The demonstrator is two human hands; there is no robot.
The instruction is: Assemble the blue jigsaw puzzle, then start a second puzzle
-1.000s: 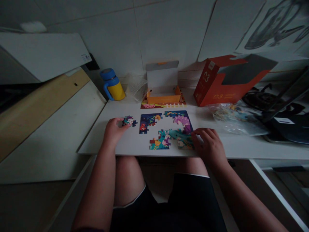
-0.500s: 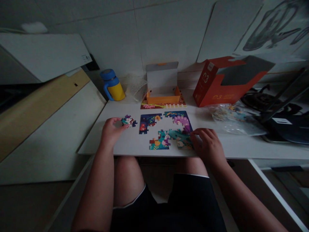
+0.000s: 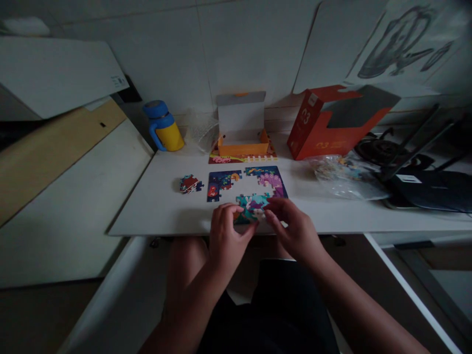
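At the near edge of the puzzle (image 3: 258, 200), the left hand (image 3: 225, 235) holds thumb and forefinger apart; the right hand (image 3: 297, 226) has them slightly parted (whether either pinches anything, I cannot tell). The puzzle lies on the table (image 3: 158, 211).

The hands (image 3: 227, 233) partly hide the puzzle (image 3: 250, 201), apparently along its near edge.

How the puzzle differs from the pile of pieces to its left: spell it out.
The puzzle spreads wide; the pile covers a much smaller patch.
The puzzle lies flat in sections around a gap in its middle; the pile is bunched together, pieces overlapping.
The puzzle shows much blue, purple and teal; the pile's top shows brownish red and white.
Both have knobbed edges and lie on the white table.
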